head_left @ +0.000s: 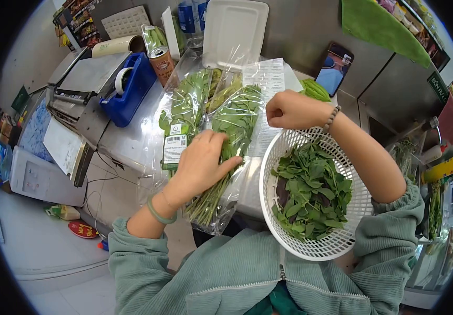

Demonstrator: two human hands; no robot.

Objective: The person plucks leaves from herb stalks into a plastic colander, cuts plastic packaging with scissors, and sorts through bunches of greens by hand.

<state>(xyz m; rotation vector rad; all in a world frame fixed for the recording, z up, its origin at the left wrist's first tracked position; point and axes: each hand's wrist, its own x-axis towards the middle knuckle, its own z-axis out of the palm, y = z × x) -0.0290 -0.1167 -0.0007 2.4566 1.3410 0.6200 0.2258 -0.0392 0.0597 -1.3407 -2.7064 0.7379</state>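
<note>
My left hand (203,163) lies with fingers apart on a clear plastic bag of leafy greens (237,113), whose stems point toward me. Beside it, a second bag of greens (187,100) carries a white label (174,149). My right hand (297,110) hovers above the back rim of a white basket (269,210), its fingers curled; what they hold, if anything, is hidden. Loose green leaves (313,189) fill the basket's middle. Under and behind my right hand a printed paper sheet (268,79) rests on the metal table.
A blue tape dispenser (132,94), a brown can (161,63) and a white tray (235,31) stand toward the back. A phone (334,68) leans at the back right, near a green cloth (384,29). Metal equipment (87,79) is at left.
</note>
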